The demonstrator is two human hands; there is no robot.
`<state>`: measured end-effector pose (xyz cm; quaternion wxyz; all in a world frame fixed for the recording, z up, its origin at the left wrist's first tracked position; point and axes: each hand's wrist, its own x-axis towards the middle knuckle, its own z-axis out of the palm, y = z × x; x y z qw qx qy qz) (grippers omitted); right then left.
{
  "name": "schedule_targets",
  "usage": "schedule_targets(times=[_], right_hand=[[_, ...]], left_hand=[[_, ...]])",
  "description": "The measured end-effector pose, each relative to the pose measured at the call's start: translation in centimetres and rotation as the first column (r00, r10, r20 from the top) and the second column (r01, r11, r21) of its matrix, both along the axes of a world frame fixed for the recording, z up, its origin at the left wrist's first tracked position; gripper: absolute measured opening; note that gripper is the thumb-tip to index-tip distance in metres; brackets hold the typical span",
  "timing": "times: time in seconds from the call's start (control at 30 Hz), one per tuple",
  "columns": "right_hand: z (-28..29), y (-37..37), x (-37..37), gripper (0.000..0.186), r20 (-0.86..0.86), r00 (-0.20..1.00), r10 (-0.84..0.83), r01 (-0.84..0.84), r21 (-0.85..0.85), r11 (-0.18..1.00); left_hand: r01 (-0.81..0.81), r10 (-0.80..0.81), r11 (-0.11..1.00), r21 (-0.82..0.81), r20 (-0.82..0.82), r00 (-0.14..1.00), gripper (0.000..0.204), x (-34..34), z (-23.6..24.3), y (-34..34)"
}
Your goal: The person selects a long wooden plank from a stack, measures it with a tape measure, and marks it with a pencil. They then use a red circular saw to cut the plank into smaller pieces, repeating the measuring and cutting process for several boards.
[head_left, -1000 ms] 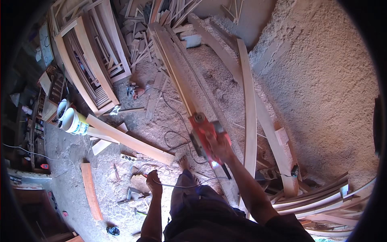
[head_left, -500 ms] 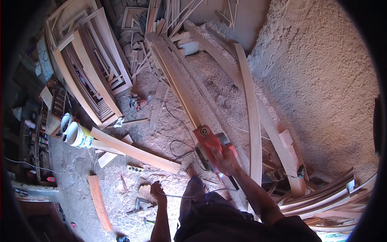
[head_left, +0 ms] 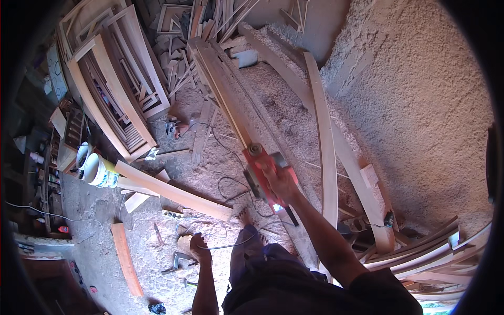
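Observation:
My right hand (head_left: 281, 182) is wrapped round the handle of a red electric hand planer (head_left: 259, 167). The planer rests on the edge of a long, narrow board (head_left: 231, 115) lying along a thick beam-like workbench (head_left: 273, 137). Away to the left, over the shavings-covered floor, my left hand (head_left: 200, 248) is closed round the planer's power cord (head_left: 231, 245). That cord runs across my legs toward the tool's rear. The planer's underside is hidden.
Long planks (head_left: 324, 136) lean at the right of the bench. Door frames (head_left: 107, 94) stand at the far left, near white buckets (head_left: 97, 172). A board (head_left: 173, 190) lies left of my feet, with a power strip (head_left: 172, 213) beside it. Stacked timber (head_left: 420, 257) fills the lower right.
The planer and my right hand have moved forward along the board, slightly up and left. My left hand, still on the cord, has shifted a little left.

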<state>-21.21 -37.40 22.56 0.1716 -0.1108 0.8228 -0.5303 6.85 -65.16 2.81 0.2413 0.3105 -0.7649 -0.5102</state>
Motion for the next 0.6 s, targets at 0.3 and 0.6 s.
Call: schedule_targets(times=[0.3,0.6], right_hand=[[2.7,9.3,18.0,0.067,0.368,0.923,-0.108,0.118,-0.006,0.993],[0.6,2.3,4.6,0.056,-0.131,0.991,-0.024,0.035,0.079,0.996]], left_hand=[[0.128,-0.126,0.987,-0.101,0.031,0.992,0.027,-1.7,-1.1,2.1],[0.097,-0.097,0.995,-0.002,0.076,0.992,0.027,-6.2,-0.1,0.8]])
